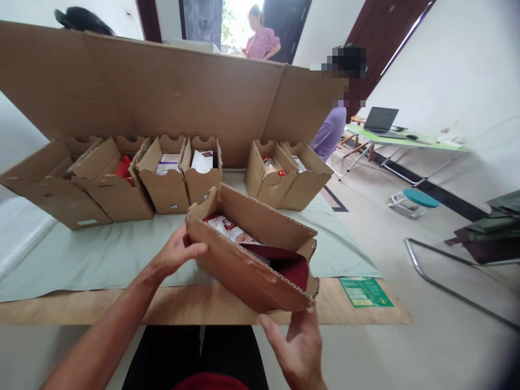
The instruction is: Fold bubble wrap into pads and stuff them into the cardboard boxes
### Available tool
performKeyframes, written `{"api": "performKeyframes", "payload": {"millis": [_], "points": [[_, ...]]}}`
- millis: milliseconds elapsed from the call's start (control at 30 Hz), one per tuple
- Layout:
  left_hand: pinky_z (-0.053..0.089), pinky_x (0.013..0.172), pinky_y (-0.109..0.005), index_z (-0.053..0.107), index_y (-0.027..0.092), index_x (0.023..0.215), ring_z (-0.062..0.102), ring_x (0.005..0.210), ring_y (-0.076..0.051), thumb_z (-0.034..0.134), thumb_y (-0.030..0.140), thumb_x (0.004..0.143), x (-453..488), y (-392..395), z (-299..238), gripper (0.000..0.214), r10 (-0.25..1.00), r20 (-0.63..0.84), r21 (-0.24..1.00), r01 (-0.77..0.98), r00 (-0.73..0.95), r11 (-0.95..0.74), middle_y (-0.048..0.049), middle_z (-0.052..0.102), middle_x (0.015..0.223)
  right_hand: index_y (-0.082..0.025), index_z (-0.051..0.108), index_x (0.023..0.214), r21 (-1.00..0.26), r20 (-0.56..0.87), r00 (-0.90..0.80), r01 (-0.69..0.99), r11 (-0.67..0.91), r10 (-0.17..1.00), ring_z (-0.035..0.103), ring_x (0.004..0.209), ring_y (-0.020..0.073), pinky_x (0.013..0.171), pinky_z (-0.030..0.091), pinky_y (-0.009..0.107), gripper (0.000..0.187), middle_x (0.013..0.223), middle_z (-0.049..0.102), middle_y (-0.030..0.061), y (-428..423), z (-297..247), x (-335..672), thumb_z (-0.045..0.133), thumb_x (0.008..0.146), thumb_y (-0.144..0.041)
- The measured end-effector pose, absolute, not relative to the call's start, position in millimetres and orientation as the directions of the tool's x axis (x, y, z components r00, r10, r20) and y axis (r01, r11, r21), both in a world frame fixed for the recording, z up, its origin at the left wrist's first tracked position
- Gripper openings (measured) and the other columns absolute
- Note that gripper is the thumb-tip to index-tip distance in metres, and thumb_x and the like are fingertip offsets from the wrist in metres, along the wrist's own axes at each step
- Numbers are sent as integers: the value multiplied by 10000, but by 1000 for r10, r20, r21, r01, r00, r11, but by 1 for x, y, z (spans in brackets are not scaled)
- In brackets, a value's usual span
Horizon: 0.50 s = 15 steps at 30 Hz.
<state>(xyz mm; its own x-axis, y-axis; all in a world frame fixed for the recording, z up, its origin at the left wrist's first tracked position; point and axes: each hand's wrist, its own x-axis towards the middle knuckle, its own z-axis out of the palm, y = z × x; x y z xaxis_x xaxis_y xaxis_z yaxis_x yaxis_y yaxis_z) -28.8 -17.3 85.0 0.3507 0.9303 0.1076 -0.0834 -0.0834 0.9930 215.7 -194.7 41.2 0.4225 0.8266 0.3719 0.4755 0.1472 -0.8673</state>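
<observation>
Bare forearms and hands show, with black trousers and a red top.

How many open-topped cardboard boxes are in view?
7: one box between the left hand and right hand; four boxes at back left; two boxes at back right. More may hide behind the cardboard panel.

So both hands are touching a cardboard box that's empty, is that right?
Not empty: the head view shows a printed packet and something dark red inside the cardboard box. The left hand and right hand do touch it.
</observation>
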Motion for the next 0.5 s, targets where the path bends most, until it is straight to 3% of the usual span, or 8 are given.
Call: {"api": "performKeyframes", "payload": {"millis": [67,167,233,367,500], "points": [[536,1071,-490,671,169,1322,617,1292,-408,903,631,620,-23,5,85,872,922,139,986,-133,361,-97,-173,728,1288,-337,373,1583,-862,378,367,475,178,850,442,1472,417,1176,407,672,808,1612,446,133,-207,33,208,744,869,-410],[513,1099,-481,661,181,1343,602,1318,-387,889,591,672,-15,16,84,819,916,166,978,-177,366,-107,-157,709,1338,-378,433,1548,-836,424,306,494,238,852,420,1492,409,1176,409,678,656,1638,415,96,-223,21,208,664,934,-355],[475,1145,-488,625,191,1393,567,1368,-374,839,590,746,-13,6,80,789,933,158,980,-164,324,-109,-158,664,1416,-370,488,1509,-832,435,323,501,238,841,460,1463,409,1149,445,670,598,1608,460,95,-223,16,219,662,939,-330],[407,1208,-516,440,228,1557,390,1524,-363,726,611,855,-14,-40,65,849,974,75,996,-55,213,-65,-164,442,1634,-334,405,1560,-903,294,365,409,132,884,604,1322,385,978,604,554,782,1601,464,141,-195,17,255,770,869,-372],[405,1208,-527,279,268,1635,261,1585,-359,671,630,886,-3,-66,57,921,975,32,999,-15,219,-29,-140,265,1725,-301,454,1467,-977,110,182,203,73,977,740,1045,311,844,648,445,797,1327,669,129,-160,28,266,836,796,-497]]}}
